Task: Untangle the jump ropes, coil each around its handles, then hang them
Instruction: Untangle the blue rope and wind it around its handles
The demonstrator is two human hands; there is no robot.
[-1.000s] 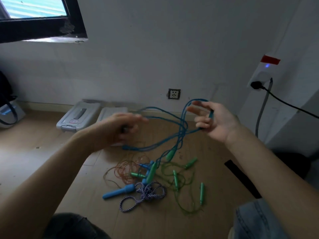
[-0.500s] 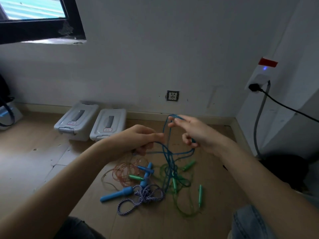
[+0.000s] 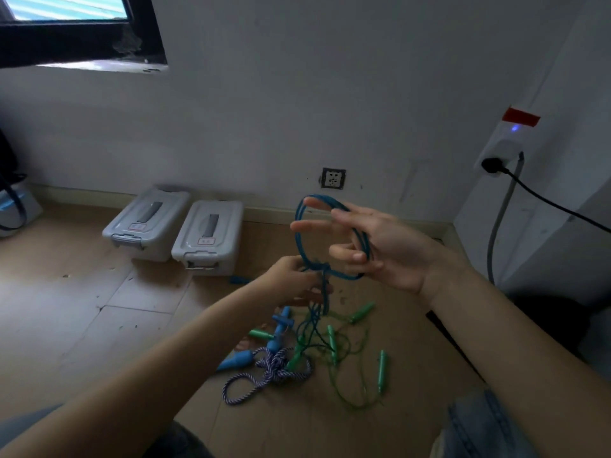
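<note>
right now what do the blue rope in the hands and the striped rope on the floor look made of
Blue rope: probably smooth plastic or rubber cord, since it holds springy open loops with a slight sheen. Striped rope: apparently twisted fabric, perhaps cotton, matte, with visible blue-and-white strands.

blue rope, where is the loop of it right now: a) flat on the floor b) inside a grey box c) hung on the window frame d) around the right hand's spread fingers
d: the blue rope loops around the fingers of the raised right hand, while the left hand grips it at the crossing below.
</note>
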